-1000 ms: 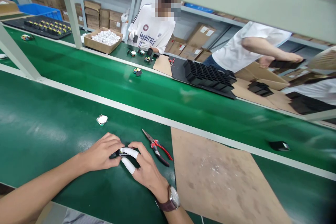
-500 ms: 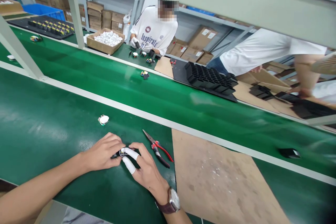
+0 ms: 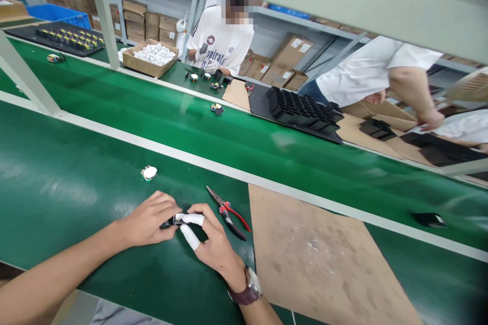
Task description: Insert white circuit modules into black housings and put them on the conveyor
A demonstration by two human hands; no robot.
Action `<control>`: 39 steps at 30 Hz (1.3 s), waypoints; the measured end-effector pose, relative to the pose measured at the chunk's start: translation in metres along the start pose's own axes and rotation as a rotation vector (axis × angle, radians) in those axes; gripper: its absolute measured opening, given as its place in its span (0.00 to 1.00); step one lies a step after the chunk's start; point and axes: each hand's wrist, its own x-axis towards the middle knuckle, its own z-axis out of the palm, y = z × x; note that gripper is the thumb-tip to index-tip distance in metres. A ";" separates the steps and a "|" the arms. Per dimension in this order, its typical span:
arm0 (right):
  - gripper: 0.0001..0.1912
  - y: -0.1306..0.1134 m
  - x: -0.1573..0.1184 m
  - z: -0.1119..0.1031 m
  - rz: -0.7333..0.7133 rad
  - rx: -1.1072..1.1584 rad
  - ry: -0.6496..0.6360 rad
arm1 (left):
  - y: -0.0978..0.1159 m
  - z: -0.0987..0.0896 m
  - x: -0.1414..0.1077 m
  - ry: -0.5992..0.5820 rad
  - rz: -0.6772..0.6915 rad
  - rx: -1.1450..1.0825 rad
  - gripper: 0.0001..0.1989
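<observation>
Head view: my left hand point(image 3: 147, 223) and right hand point(image 3: 211, 241) meet on the green table point(image 3: 57, 188), both pinching a small dark part point(image 3: 171, 222) between their fingertips, so each grip is closed on it. White finger cots point(image 3: 189, 236) cover two right fingers. Red-handled pliers point(image 3: 229, 213) lie just beside my right hand, a small white-topped board point(image 3: 148, 172) sits near above, and a cardboard sheet point(image 3: 324, 259) lies to the right.

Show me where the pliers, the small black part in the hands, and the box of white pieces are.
pliers point(image 3: 229, 213), head view, on the pivot where the red handles begin.
small black part point(image 3: 171, 222), head view, on its dark body between the fingers.
box of white pieces point(image 3: 138, 65), head view, on its near cardboard wall.
</observation>
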 end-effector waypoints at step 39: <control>0.08 0.001 0.000 0.001 -0.035 -0.037 0.201 | -0.001 -0.002 0.001 -0.073 -0.084 -0.015 0.13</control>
